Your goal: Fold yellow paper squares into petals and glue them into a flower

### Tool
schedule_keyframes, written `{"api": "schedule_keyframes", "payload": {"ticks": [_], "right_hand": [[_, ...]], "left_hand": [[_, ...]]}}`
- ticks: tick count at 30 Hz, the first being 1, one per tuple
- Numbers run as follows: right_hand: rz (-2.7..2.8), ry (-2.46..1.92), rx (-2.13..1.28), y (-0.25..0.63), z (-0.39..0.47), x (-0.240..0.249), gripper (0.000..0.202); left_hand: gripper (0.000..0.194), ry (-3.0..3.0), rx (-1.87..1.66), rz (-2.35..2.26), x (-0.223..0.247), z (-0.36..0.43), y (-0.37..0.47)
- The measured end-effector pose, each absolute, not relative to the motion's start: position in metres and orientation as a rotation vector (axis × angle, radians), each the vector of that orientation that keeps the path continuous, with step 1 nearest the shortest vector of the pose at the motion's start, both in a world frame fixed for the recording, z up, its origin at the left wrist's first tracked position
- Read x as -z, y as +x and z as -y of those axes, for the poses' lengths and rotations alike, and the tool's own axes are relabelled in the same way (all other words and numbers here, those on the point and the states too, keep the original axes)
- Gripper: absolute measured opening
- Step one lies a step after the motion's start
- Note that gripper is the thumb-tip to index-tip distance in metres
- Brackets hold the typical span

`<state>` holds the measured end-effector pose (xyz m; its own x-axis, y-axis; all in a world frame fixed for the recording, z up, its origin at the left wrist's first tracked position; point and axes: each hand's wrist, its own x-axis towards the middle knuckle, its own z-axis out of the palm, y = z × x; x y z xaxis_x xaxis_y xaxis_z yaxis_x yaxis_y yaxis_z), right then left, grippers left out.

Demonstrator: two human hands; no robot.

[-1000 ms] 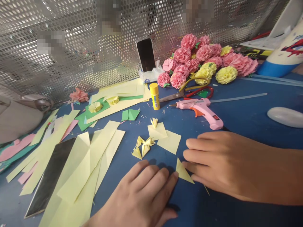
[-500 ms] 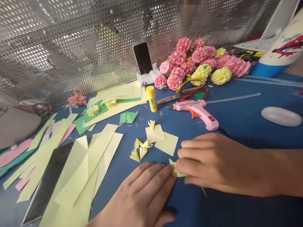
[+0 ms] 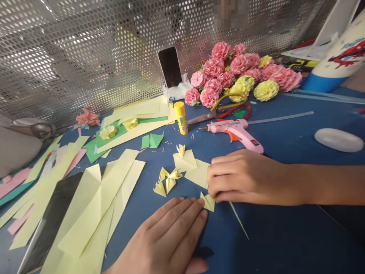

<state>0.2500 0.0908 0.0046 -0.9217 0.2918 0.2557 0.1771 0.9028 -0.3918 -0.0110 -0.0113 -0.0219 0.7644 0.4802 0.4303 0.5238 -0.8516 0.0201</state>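
A small folded piece of pale yellow paper [image 3: 208, 202] lies on the blue table between my hands. My left hand [image 3: 168, 232] rests flat, its fingers stretched out and their tips at the paper's left edge. Bent fingers of my right hand [image 3: 242, 179] pinch the paper's upper right side; the fingertips are partly hidden. Under and beside that hand lies a yellow paper square [image 3: 196, 174], overlapping another square [image 3: 185, 163] with a small folded piece on it. Several folded yellow pieces [image 3: 170, 184] sit just beyond my left hand.
Paper strips [image 3: 114, 198] and a dark phone-like slab [image 3: 54, 217] cover the left. Beyond my hands are a glue stick [image 3: 181, 121], scissors [image 3: 209, 115], a pink glue gun [image 3: 241, 133] and paper flowers [image 3: 225, 78]. A white oval object [image 3: 338, 140] lies right.
My right hand has moved up and slightly left, uncovering more of the folded paper and a thin strip beside it. My left hand has shifted slightly left. The view has moved slightly.
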Motion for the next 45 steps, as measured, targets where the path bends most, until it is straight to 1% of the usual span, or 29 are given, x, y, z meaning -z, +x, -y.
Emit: {"api": "schedule_keyframes", "payload": {"ticks": [3,7,10,17,21,22,23,28,32,34,35,38,45], "right_hand": [[2.757,-0.354,-0.541,0.249,-0.091,-0.004,0.015],[2.708,-0.337,-0.685,0.248,-0.094,-0.002,0.016],[2.688,-0.330,-0.772,0.248,-0.096,-0.001,0.014],[2.703,-0.311,-0.802,0.249,-0.097,0.000,0.010],[2.714,-0.301,-0.803,0.249,-0.098,0.001,0.011],[2.715,-0.297,-0.801,0.249,-0.098,0.001,0.011],[2.715,-0.296,-0.800,0.249,-0.098,0.001,0.011],[2.725,-0.276,-0.806,0.249,-0.099,0.001,0.012],[2.728,-0.276,-0.793,0.250,-0.100,0.001,0.011],[2.734,-0.278,-0.805,0.250,-0.099,0.001,0.012],[2.736,-0.281,-0.811,0.249,-0.099,0.001,0.012],[2.744,-0.286,-0.821,0.249,-0.099,0.001,0.012],[2.734,-0.280,-0.815,0.249,-0.099,0.003,0.014]], "left_hand": [[0.049,-2.864,0.636,0.752,0.022,0.011,-0.012],[0.051,-2.913,0.466,0.667,0.021,0.010,-0.013],[0.050,-2.918,0.484,0.679,0.022,0.010,-0.013],[0.050,-2.913,0.483,0.684,0.015,0.009,-0.010],[0.051,-2.904,0.342,0.765,0.003,0.009,-0.008],[0.050,-2.876,0.478,0.756,0.000,0.010,-0.008],[0.047,-2.902,0.421,0.788,-0.002,0.011,-0.008],[0.040,-2.929,0.415,0.720,-0.008,0.012,-0.010],[0.040,-2.942,0.396,0.701,-0.002,0.010,-0.010],[0.041,-2.924,0.457,0.680,0.005,0.008,-0.009],[0.041,-2.901,0.545,0.650,0.008,0.008,-0.009],[0.042,-2.888,0.605,0.646,0.016,0.009,-0.009],[0.044,-2.873,0.536,0.671,0.020,0.012,-0.012]]}}
